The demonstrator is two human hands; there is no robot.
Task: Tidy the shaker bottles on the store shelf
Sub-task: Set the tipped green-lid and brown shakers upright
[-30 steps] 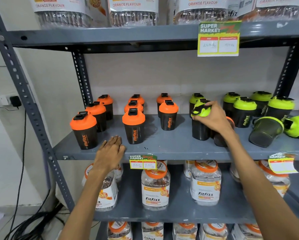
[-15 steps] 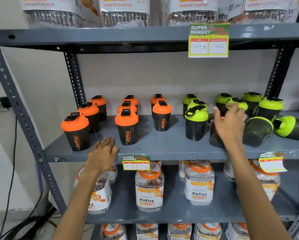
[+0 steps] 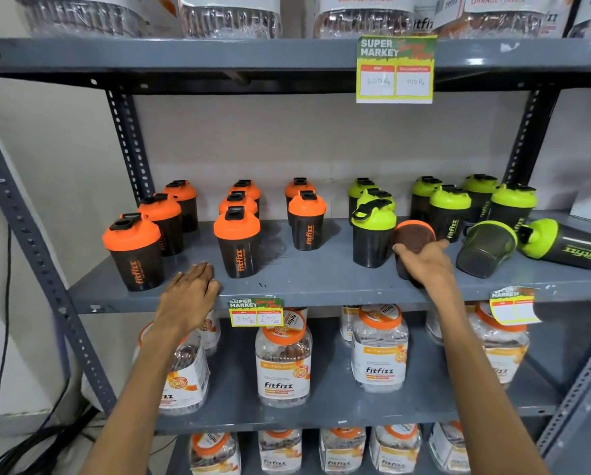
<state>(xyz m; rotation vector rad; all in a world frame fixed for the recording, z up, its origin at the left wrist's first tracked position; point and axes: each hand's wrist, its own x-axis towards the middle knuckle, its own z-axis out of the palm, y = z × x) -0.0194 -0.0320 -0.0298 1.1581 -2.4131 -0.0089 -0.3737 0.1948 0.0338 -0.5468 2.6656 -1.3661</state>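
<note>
Our right hand (image 3: 424, 260) is wrapped around an overturned orange-lidded shaker (image 3: 413, 240) that lies with its base toward us, just beside the front green-lidded shaker (image 3: 372, 231) on the middle shelf (image 3: 321, 279). Our left hand (image 3: 191, 293) rests flat and spread on the shelf's front edge, holding nothing, between two upright orange-lidded bottles (image 3: 237, 241). We judge the main risk is crowding: swinging the tipped bottle upright could knock the green one touching or nearly touching it, and that bottle's flip cap looks raised, so it may catch. To the right, a lidless green-rimmed cup (image 3: 485, 248) and a toppled green-lidded bottle (image 3: 564, 245) lie on their sides near the front; being round, either could roll off the edge if our forearm brushes them. The orange-lidded bottle belongs with its own colour on the left, so carrying it across risks clipping the neat rows there. We cannot tell whether its lid is tightly seated.
</note>
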